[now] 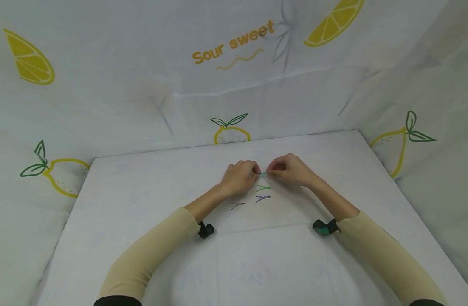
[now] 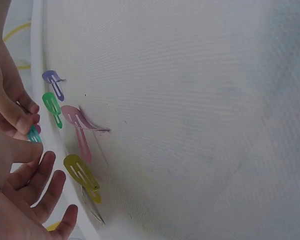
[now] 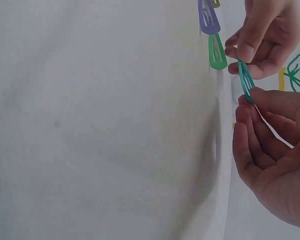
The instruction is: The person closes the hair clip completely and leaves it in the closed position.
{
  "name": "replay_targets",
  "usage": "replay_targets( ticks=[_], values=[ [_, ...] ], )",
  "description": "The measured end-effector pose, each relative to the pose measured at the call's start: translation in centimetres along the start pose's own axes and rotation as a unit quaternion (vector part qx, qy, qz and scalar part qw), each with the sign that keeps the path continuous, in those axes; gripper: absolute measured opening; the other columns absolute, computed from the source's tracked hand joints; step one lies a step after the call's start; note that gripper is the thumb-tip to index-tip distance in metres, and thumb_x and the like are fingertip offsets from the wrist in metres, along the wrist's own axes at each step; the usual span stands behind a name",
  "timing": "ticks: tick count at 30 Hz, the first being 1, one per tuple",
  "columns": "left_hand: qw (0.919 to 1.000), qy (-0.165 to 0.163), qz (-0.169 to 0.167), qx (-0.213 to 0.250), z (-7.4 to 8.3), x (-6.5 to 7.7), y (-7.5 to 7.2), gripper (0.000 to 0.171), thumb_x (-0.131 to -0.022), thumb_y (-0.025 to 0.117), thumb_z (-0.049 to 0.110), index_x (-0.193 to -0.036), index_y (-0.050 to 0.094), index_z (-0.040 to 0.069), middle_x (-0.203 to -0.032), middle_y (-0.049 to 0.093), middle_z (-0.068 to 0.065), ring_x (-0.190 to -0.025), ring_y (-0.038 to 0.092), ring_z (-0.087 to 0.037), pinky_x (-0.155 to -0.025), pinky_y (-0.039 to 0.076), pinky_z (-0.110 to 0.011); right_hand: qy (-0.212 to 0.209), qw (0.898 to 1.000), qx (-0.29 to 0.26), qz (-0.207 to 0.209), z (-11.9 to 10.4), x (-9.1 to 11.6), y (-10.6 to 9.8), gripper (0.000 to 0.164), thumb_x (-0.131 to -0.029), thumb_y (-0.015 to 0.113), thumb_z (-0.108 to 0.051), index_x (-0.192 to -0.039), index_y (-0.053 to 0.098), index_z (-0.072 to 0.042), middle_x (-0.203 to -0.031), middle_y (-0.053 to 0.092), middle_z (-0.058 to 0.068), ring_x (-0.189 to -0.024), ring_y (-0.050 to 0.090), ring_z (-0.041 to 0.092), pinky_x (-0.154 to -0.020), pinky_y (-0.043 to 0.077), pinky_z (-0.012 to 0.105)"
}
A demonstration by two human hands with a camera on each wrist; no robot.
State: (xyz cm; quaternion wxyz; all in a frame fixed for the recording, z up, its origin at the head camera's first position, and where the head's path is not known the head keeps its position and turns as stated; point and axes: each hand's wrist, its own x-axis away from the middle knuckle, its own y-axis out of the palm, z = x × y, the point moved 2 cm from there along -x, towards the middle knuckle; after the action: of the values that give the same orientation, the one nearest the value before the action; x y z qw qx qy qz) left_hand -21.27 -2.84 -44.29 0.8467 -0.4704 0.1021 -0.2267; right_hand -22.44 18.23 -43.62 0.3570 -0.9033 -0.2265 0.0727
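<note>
Between both hands is a teal snap hair clip [image 3: 246, 82], raised off the table. My left hand [image 1: 239, 177] pinches one end with thumb and forefinger; in the left wrist view its other fingers spread loosely. At the clip's opposite end, my right hand [image 1: 289, 170] pinches with thumb and fingertips. Just nearer than the hands lie a green snap clip [image 1: 263, 187] and a purple snap clip [image 1: 262, 198], their parts splayed into a Y. A pink snap clip [image 2: 77, 125], also splayed, and a yellow snap clip [image 2: 81, 172] lie beside them. The left hand hides the yellow one in the head view.
A white cloth covers the table [image 1: 264, 259], with creases across it. Behind and at both sides hangs a white curtain [image 1: 123, 114] printed with lemons and lettering. Dark wrist-camera mounts [image 1: 325, 227] stick out inward from both sleeves.
</note>
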Motion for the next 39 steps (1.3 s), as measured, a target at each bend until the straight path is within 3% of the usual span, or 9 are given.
replay_targets(
  ticks=[6,14,25,39],
  values=[
    [0.9997,0.001,0.015,0.018,0.0,0.3,-0.4,0.017,-0.109,0.064,0.02,-0.121,0.074,0.012,-0.121,0.078,-0.005,-0.115,0.068,-0.024,-0.101,0.051,-0.05,-0.006,1.0,-0.002,0.009,-0.3,0.2,-0.1,0.01,-0.101,0.074,-0.007,-0.106,0.081,-0.002,-0.103,0.082,0.013,-0.096,0.075,0.021,-0.086,0.056,0.022],
    [0.9988,0.0,0.031,0.038,0.4,0.8,-1.0,0.017,-0.11,0.064,0.019,-0.121,0.074,0.01,-0.117,0.078,-0.007,-0.105,0.07,-0.023,-0.09,0.053,-0.041,-0.006,1.0,-0.009,0.015,-0.6,0.3,-0.3,0.013,-0.103,0.074,-0.012,-0.109,0.081,-0.003,-0.106,0.082,0.014,-0.098,0.077,0.024,-0.088,0.06,0.029],
    [0.9974,0.011,0.043,0.057,0.0,0.9,-0.8,0.016,-0.111,0.062,0.018,-0.118,0.072,0.008,-0.111,0.076,-0.008,-0.094,0.063,-0.021,-0.079,0.048,-0.032,-0.023,0.999,-0.031,0.015,-0.8,0.3,-0.1,0.015,-0.102,0.075,-0.012,-0.11,0.081,-0.001,-0.107,0.082,0.018,-0.097,0.077,0.028,-0.082,0.055,0.018],
    [0.997,0.019,0.053,0.052,0.0,1.1,-1.1,0.016,-0.111,0.061,0.017,-0.118,0.071,0.008,-0.111,0.076,-0.008,-0.092,0.061,-0.02,-0.077,0.047,-0.03,-0.037,0.998,-0.036,0.02,-1.2,0.2,-0.1,0.012,-0.102,0.074,-0.01,-0.107,0.079,0.0,-0.105,0.081,0.02,-0.095,0.073,0.033,-0.083,0.054,0.018]
  ],
)
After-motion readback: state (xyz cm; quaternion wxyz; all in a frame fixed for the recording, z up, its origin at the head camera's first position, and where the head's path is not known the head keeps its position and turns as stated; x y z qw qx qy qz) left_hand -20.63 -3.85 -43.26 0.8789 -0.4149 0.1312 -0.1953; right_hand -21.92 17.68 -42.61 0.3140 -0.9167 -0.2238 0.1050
